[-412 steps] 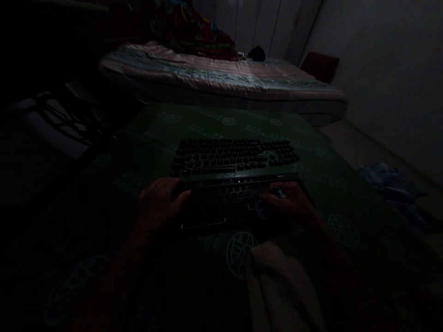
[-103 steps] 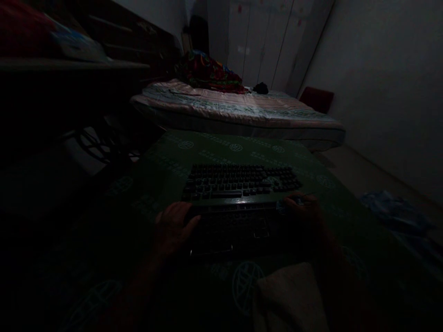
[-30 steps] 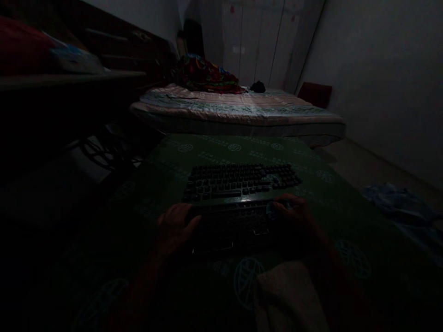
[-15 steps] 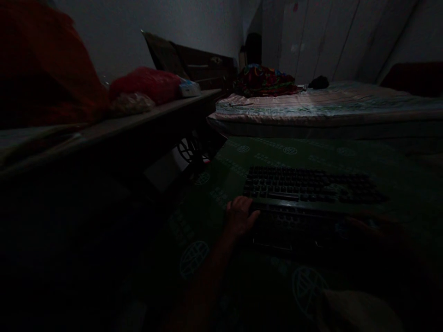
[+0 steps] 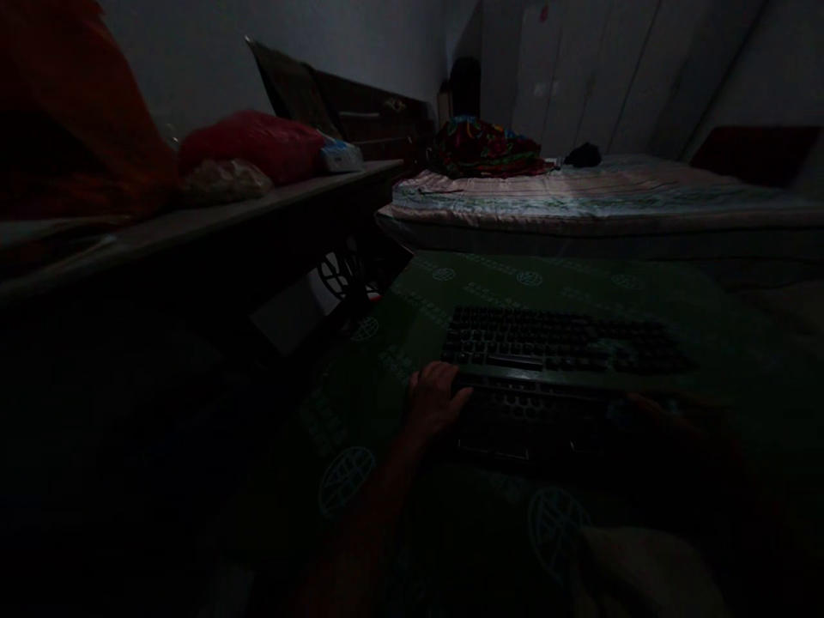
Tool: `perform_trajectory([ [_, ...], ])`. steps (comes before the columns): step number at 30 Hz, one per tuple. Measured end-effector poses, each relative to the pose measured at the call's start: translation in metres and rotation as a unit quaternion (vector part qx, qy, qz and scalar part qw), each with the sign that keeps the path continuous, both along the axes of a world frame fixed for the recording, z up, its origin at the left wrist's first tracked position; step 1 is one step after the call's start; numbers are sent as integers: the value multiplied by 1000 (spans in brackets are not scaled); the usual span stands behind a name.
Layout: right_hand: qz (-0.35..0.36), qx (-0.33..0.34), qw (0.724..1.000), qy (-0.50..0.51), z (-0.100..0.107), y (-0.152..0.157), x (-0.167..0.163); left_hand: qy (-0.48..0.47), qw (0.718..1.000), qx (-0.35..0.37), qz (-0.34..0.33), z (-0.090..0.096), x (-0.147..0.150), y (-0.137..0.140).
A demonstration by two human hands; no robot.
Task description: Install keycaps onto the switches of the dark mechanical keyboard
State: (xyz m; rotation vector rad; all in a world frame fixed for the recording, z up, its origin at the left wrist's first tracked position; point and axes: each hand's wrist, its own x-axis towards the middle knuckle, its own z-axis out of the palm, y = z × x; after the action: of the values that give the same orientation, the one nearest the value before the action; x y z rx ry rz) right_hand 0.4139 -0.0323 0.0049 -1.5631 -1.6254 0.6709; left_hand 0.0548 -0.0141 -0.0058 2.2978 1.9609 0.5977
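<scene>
A black keyboard body (image 5: 534,421) lies on a green printed sheet, with rows of small round openings showing on its face instead of keys. My left hand (image 5: 436,399) grips its left end, fingers over the far edge and thumb on the face. At the right end is my right hand (image 5: 657,416), deep in shadow; it reaches the keyboard, but its fingers are too dark to make out. Just beyond the body, black keycaps (image 5: 515,330) are spread in keyboard order, with green showing between some of them.
The green sheet (image 5: 412,300) covers the floor up to a low bed (image 5: 579,202) with a patterned blanket (image 5: 482,146). A wooden table (image 5: 283,206) at left carries a red plastic bag (image 5: 251,142) and an orange bag (image 5: 77,112). Light is very dim.
The view has shifted slightly, so the keyboard, keycaps and both hands appear a little further left. My left hand keeps its hold on the keyboard's left end.
</scene>
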Motion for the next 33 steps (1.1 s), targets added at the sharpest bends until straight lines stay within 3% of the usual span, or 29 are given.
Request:
perform_trajectory([
  [5, -41, -61, 997, 16, 10, 5, -12, -20, 1000, 8, -11, 0, -2, 7],
  [10, -114, -19, 991, 70, 4, 8, -19, 3, 1000, 21, -13, -3, -6, 13],
  [17, -72, -49, 993, 76, 9, 8, -22, 20, 1000, 9, -4, 0, -7, 17],
  [22, -86, -11, 993, 85, 9, 8, -28, 21, 1000, 12, -9, -2, -9, 21],
  [28, -63, -48, 992, 96, 11, 7, -23, 13, 1000, 17, -19, -3, -11, 22],
  [33, -45, -19, 995, 86, 13, 5, -27, 13, 999, 25, -22, -4, -11, 23],
])
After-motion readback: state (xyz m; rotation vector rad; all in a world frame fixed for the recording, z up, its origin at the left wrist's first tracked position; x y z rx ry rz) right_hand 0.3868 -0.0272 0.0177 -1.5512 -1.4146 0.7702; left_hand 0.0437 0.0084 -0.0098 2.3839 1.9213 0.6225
